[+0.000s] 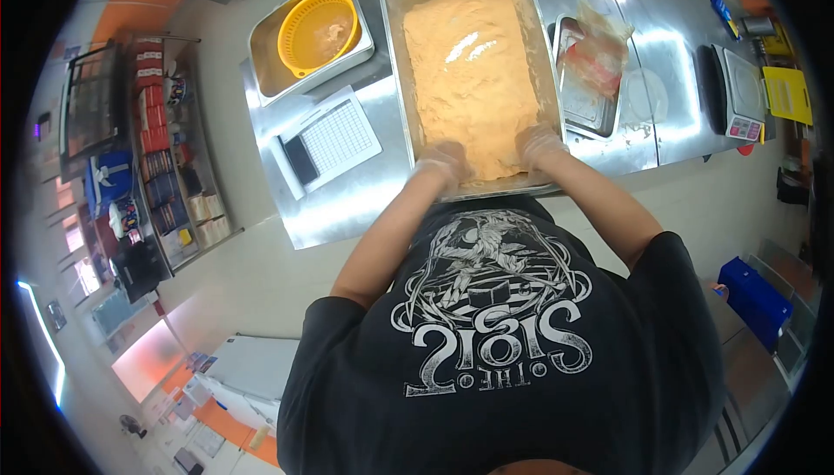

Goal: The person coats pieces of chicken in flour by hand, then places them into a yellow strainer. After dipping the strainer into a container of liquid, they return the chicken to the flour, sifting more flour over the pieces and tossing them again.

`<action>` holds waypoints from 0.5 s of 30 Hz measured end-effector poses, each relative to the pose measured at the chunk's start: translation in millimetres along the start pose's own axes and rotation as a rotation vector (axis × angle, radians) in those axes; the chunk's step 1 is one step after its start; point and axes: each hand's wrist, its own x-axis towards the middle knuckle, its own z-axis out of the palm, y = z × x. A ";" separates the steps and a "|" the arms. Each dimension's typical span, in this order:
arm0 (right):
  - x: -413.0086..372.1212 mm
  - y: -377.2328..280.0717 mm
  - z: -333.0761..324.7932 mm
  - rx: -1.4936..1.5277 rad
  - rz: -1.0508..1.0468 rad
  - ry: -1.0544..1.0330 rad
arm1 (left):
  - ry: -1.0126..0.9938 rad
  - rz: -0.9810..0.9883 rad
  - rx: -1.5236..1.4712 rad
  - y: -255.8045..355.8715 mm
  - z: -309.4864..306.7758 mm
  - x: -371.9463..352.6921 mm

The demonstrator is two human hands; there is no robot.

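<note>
Evidently the orange mixture (469, 67) was being worked by hand. It was spread through the large steel pan (393, 67) in the upper middle of the frame and filled it nearly from wall to wall. The left hand (443, 162) and the right hand (540, 141), both apparently covered by thin gloves, were pressed down into the mixture at the pan's lower edge, a little apart. The fingers were sunk in the mass, so it could not be told whether they were spread or curled.

The step would probably be done best if the mixture were lifted from the bottom and folded towards the far end, so that the corners and walls were not missed. The pressure would best be shared evenly between both hands, since the pan sat close to the lower edge of the tabletop (347, 201) and might be pushed off line.

A yellow colander (317, 30) was set in a smaller pan (261, 71) at the upper left, with a flat gridded board (334, 138) below it. A tray (580, 108) holding a plastic bag (599, 49) was placed just right of the large pan, and a scale (743, 97) farther right.
</note>
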 end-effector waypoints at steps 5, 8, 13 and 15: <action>-8.2 -9.1 8.8 0.003 -0.008 0.046 | -0.054 -0.123 0.029 8.9 52.0 32.4; -12.3 -4.4 11.6 0.084 -0.004 0.060 | 0.020 -0.189 -0.007 7.3 66.6 39.8; -25.5 7.6 -6.6 0.312 -0.077 0.081 | 0.102 -0.195 -0.019 12.6 50.5 16.7; -36.9 6.0 -23.6 0.378 -0.119 0.059 | 0.128 -0.184 -0.029 4.9 61.8 21.0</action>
